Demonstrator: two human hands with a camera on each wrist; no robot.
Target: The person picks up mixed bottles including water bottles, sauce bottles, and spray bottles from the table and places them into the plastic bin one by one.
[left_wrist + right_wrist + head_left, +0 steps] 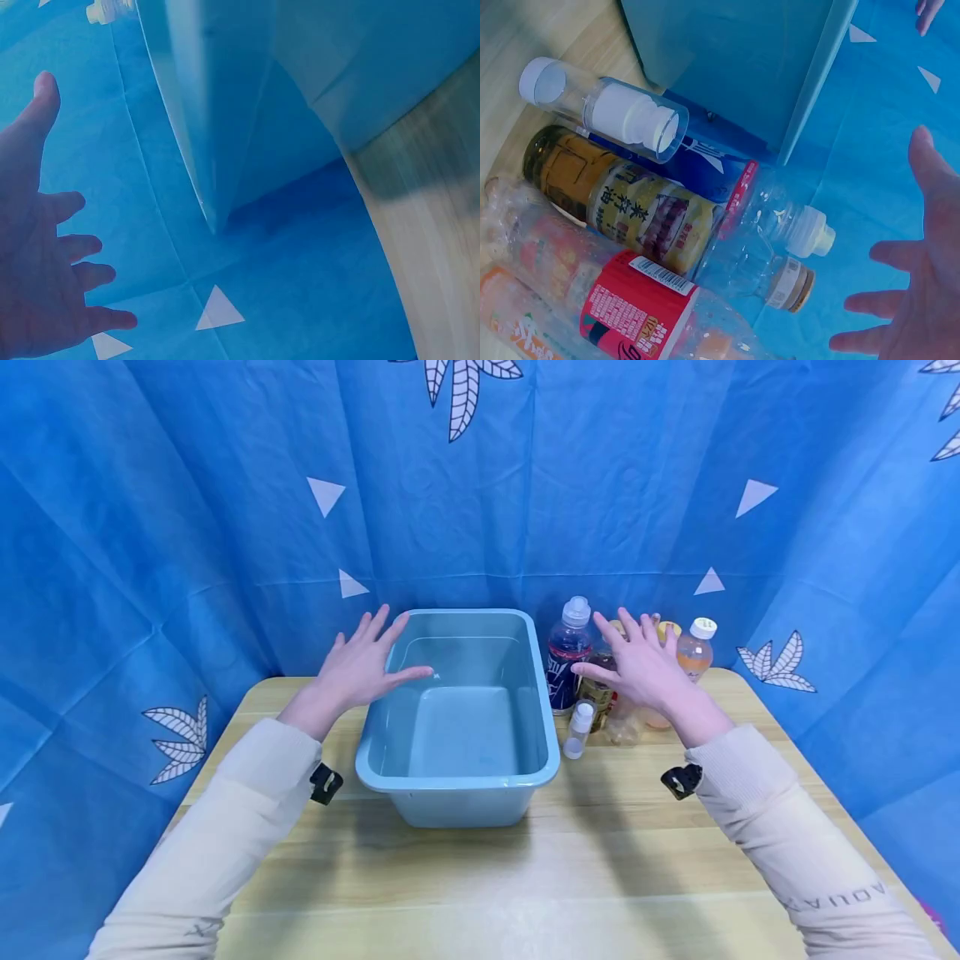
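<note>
A light blue plastic basin stands on the wooden table. My left hand, fingers spread, is over the basin's left rim and holds nothing. My right hand, also spread and holding nothing, is above a group of bottles to the basin's right. That group has a dark blue drink bottle with a clear cap, a small clear pump bottle with a white top, and an oil bottle with a yellow label. Beside these are a red-labelled clear bottle and an orange drink bottle with a white cap.
A blue curtain with white leaf and triangle prints hangs behind the table and along both sides. The pale wooden table reaches toward me in front of the basin. Small black devices are strapped at both wrists.
</note>
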